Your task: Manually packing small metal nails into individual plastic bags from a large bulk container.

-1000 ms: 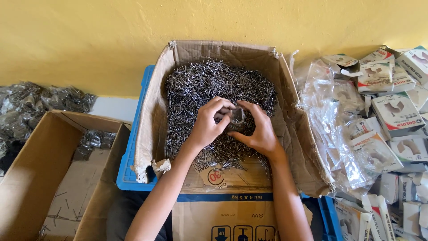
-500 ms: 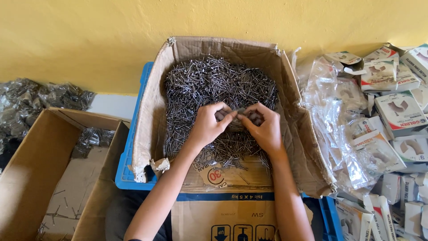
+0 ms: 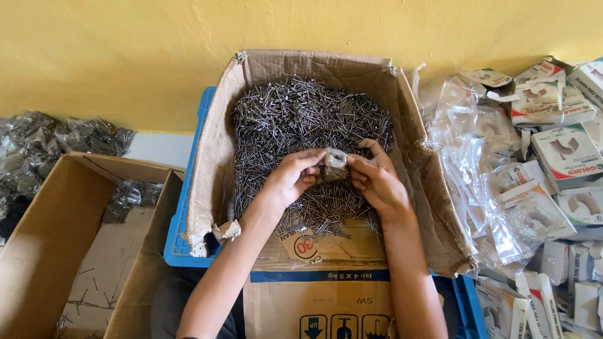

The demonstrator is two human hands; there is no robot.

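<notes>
A small clear plastic bag of nails [image 3: 333, 167] sat pinched between both hands above the heap, the left hand [image 3: 290, 178] gripping its near side with thumb and curled fingers, the right hand [image 3: 375, 178] clenched on the other side. The packet hung just over the loose nails [image 3: 295, 119], dark and tangled, that filled the torn cardboard box [image 3: 217, 157]. That box rested on a blue plastic crate [image 3: 182, 242], with a folded carton flap [image 3: 314, 301] lying across the front edge toward the person.

By the look of the grip, the filling appeared finished and the closing of the packet was the step in hand; the next move would call for a firm hold on the bag's mouth so no nails spilled back.

To the left stood a second, nearly bare cardboard box [image 3: 38, 251] holding a few bagged nails and strays, with a pile of filled bags [image 3: 56, 141] beyond it on the floor. To the right lay crumpled clear plastic wrappers [image 3: 468, 163] and a spread of small white printed cartons [image 3: 565, 157]. A yellow wall [image 3: 125, 56] closed the scene behind.
</notes>
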